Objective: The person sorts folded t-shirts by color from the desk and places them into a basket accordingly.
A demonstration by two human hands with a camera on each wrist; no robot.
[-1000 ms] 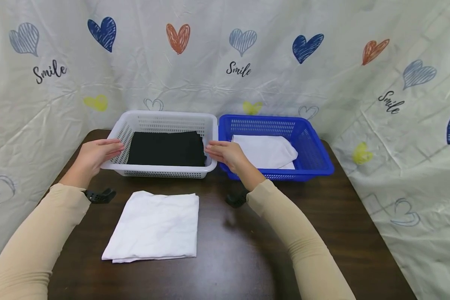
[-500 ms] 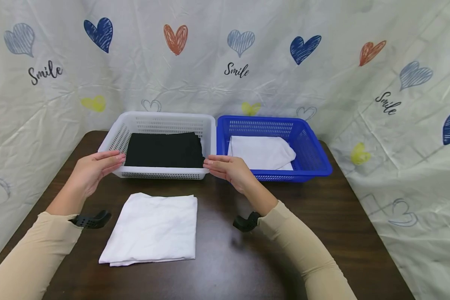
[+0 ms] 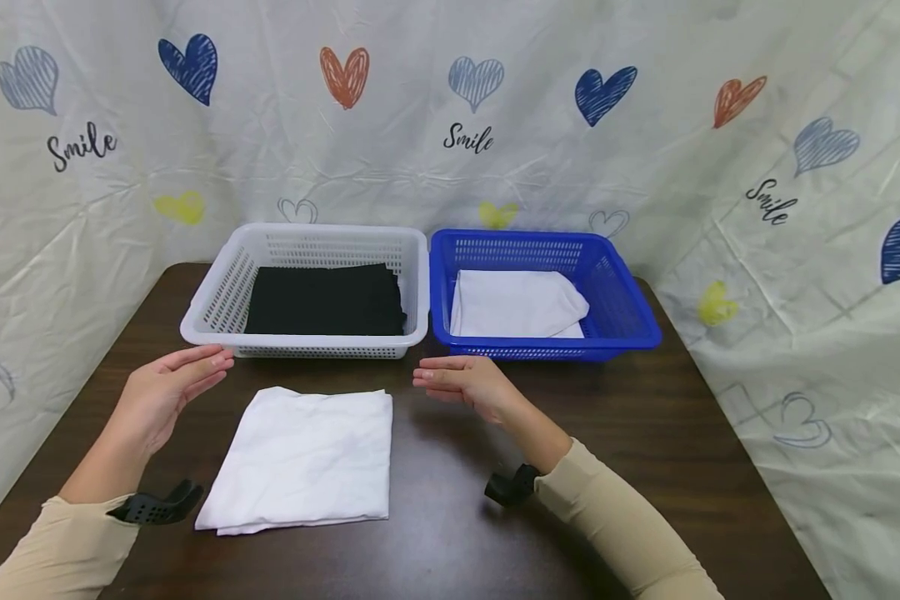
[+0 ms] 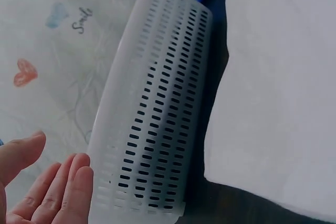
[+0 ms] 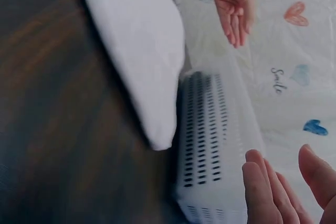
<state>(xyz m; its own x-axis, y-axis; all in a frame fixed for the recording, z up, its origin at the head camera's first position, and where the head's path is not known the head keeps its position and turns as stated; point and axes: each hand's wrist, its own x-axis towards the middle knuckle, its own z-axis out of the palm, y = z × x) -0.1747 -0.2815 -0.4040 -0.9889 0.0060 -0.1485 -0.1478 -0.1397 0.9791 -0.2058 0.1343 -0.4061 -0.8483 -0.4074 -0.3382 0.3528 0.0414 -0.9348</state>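
Note:
A folded white cloth (image 3: pixel 307 462) lies flat on the dark table, between and a little nearer than my two hands. My left hand (image 3: pixel 157 400) hovers at the front left corner of the white basket (image 3: pixel 311 341), fingers straight and holding nothing. To the right, my right hand (image 3: pixel 472 387) is held above the table in front of the gap between the baskets, its fingers extended and nothing in them. Folded black cloth (image 3: pixel 322 300) lies inside the white basket. In the blue basket (image 3: pixel 630 321) rests another folded white cloth (image 3: pixel 517 304).
Both baskets stand side by side along the back of the dark wooden table (image 3: pixel 645 467). Behind and beside the table hangs a white curtain (image 3: pixel 390 150) printed with hearts and words. A black strap (image 3: pixel 157 504) circles the left wrist, with a similar one on the right.
Both hands have drawn back from the white basket's sides toward the person, the left also shifting left and the right slightly right. Cloths and baskets stay in place.

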